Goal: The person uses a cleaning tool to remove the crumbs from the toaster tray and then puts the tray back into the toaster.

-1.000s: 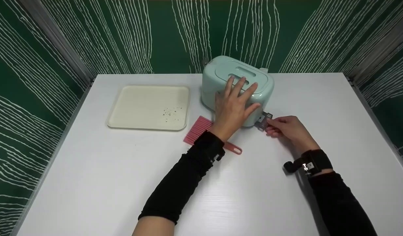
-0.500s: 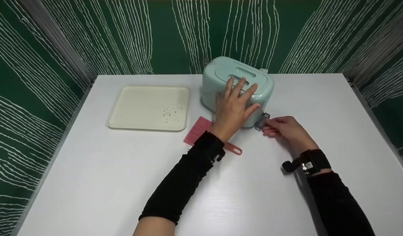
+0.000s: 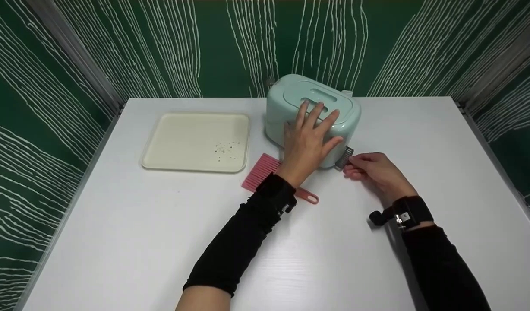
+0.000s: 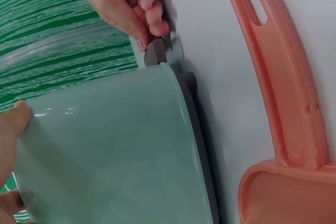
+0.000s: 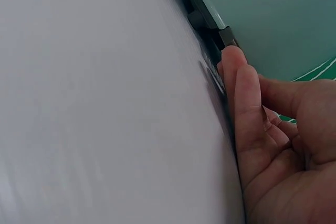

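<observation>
A mint-green toaster (image 3: 279, 116) stands on the white table near its back edge. My left hand (image 3: 306, 140) rests on its front side and top, fingers spread and fairly straight, the fingertips near the slots. At the toaster's right end a grey crumb tray (image 3: 344, 158) with a slotted edge sticks out low at the base. My right hand (image 3: 375, 168) pinches that edge between thumb and fingers. In the right wrist view, the fingertips (image 5: 234, 56) sit right at the grey end piece; the rest of the crumb tray is hidden inside the toaster.
A pink brush (image 3: 261, 172) lies on the table (image 3: 317, 259) in front of the toaster, partly under my left wrist. A cream tray (image 3: 183, 142) with dark crumbs on its right part lies to the left. Green walls (image 3: 230, 52) enclose the table's back and sides.
My right hand has moved slightly left, and the crumb tray has slid further into the toaster's base, with less of it showing. My left hand has stayed on the toaster.
</observation>
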The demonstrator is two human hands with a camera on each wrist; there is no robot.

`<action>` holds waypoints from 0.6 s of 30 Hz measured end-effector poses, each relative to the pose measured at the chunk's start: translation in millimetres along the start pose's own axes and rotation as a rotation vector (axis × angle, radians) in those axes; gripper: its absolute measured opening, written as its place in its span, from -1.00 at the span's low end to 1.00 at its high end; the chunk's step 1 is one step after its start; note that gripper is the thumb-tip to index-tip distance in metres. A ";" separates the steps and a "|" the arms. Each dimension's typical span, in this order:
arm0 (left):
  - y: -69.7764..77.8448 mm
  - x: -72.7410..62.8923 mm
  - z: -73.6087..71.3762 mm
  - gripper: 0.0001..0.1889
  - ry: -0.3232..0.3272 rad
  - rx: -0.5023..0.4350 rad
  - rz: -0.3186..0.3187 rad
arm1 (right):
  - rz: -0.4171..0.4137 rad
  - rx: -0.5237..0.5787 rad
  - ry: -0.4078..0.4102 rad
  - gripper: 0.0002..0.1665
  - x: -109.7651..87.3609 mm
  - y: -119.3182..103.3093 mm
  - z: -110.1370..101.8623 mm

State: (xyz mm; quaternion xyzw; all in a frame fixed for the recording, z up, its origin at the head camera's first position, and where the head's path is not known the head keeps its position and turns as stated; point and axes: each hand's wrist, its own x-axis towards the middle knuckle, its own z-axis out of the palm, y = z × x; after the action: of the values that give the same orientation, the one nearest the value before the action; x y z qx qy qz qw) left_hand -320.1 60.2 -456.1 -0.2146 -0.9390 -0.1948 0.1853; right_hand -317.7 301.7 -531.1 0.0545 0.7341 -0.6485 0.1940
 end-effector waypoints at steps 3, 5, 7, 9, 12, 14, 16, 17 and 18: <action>-0.4 -0.4 0.0 -0.33 0.002 -0.003 0.002 | 0.004 -0.009 0.006 -0.54 1.8 0.7 0.4; 0.0 -0.4 -0.3 -0.33 0.000 -0.003 0.002 | 0.012 -0.011 0.010 -0.56 2.0 0.6 0.2; 0.3 -0.3 -0.5 -0.33 -0.001 -0.003 0.002 | 0.021 -0.015 0.012 -0.56 2.2 0.3 -0.1; 0.6 -0.1 -0.5 -0.33 -0.002 0.001 0.000 | 0.029 -0.021 0.012 -0.55 2.1 -0.3 -0.1; 1.1 0.1 -0.2 -0.33 -0.006 0.012 -0.003 | 0.034 -0.047 0.009 -0.51 2.2 -1.4 0.3; 0.9 0.5 -0.4 -0.33 -0.009 0.023 -0.006 | 0.031 -0.069 0.005 -0.49 2.4 -2.9 1.6; 1.0 1.0 -0.7 -0.33 -0.010 0.028 -0.005 | 0.029 -0.078 0.003 -0.48 2.7 -3.9 2.4; 1.0 1.0 -1.1 -0.33 -0.012 0.026 -0.006 | 0.030 -0.079 0.001 -0.48 2.9 -4.5 2.8; 0.9 1.1 -1.4 -0.33 -0.013 0.025 -0.007 | 0.032 -0.080 0.001 -0.48 3.3 -5.0 3.1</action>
State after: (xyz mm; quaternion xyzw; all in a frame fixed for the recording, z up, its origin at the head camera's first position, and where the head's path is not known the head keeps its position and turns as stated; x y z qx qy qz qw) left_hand -320.2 60.7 -454.2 -0.2104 -0.9433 -0.1820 0.1811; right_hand -321.7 297.4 -527.8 0.0589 0.7584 -0.6155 0.2061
